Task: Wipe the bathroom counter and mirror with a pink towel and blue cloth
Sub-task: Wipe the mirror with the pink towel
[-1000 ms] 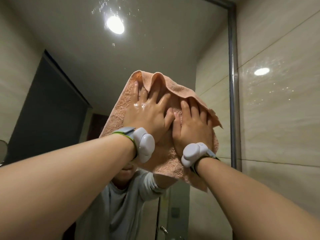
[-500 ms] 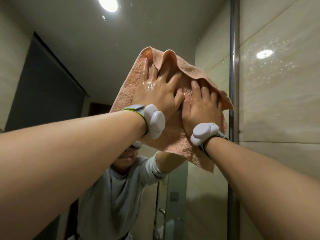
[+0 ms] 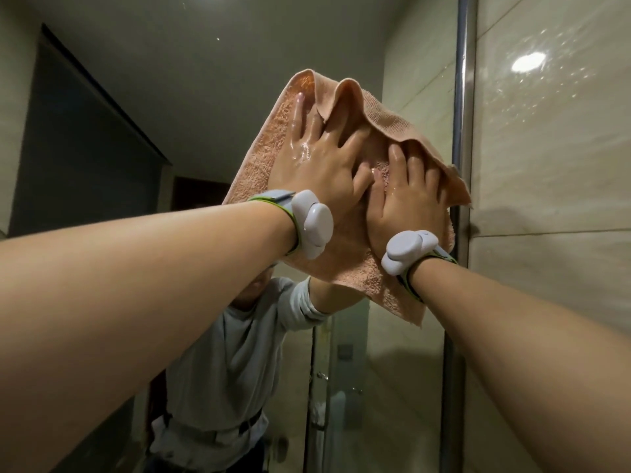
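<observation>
Pink towel [image 3: 345, 268] slides right to edge of mirror [image 3: 205, 97]
The left hand [image 3: 317, 158] and right hand [image 3: 406, 196], fingers flat and spread, press it to the glass; a corner meets the metal frame [image 3: 462, 80], so this pass looks nearly done.

text: none legible | labels: none | numbers: none

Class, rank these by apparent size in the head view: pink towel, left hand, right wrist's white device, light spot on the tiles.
1. pink towel, largest
2. left hand
3. white device on the right wrist
4. light spot on the tiles, smallest
</observation>
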